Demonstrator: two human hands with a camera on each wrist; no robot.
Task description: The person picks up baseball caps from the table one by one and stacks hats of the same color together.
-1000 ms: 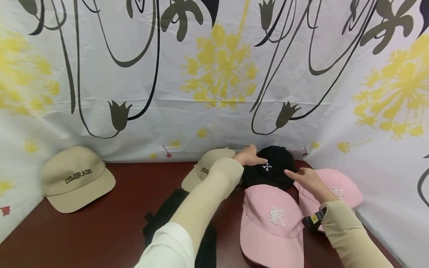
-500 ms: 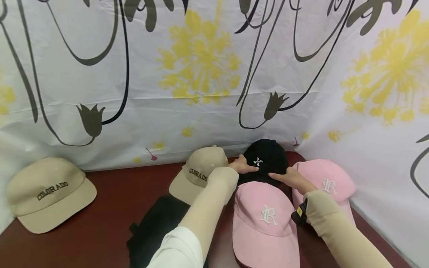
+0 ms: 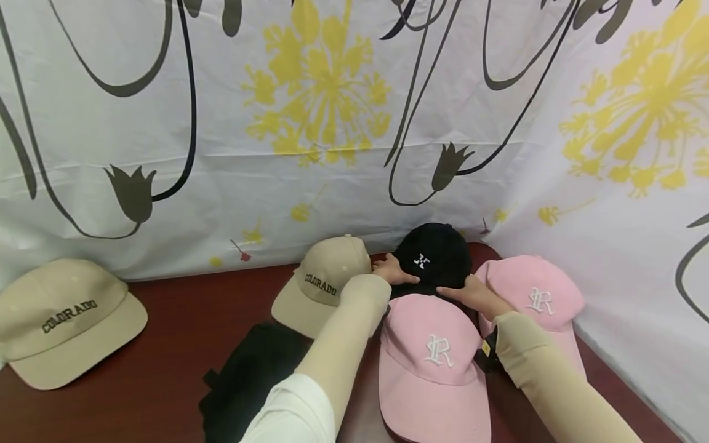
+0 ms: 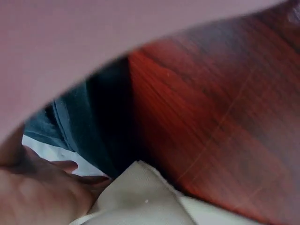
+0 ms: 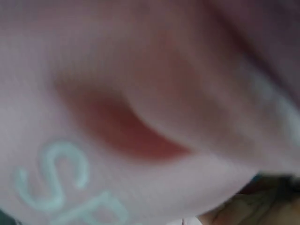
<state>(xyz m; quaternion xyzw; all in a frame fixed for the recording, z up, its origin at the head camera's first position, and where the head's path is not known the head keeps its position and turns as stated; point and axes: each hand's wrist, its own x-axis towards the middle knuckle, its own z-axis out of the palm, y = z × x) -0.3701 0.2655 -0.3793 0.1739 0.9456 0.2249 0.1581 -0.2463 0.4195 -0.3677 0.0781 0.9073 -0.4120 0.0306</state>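
the left hand and the right hand grip the rounded black cloth cap from either side, thumbs stretched across its front, tips near but apart; most fingers are hidden, so how tightly they press cannot be told. crown up between the hands, the cap points toward the person and slightly left, its long axis running from the crown out past the thumbs, with a pink cloth cap between the forearms and a beige cloth cap just beside the left hand.
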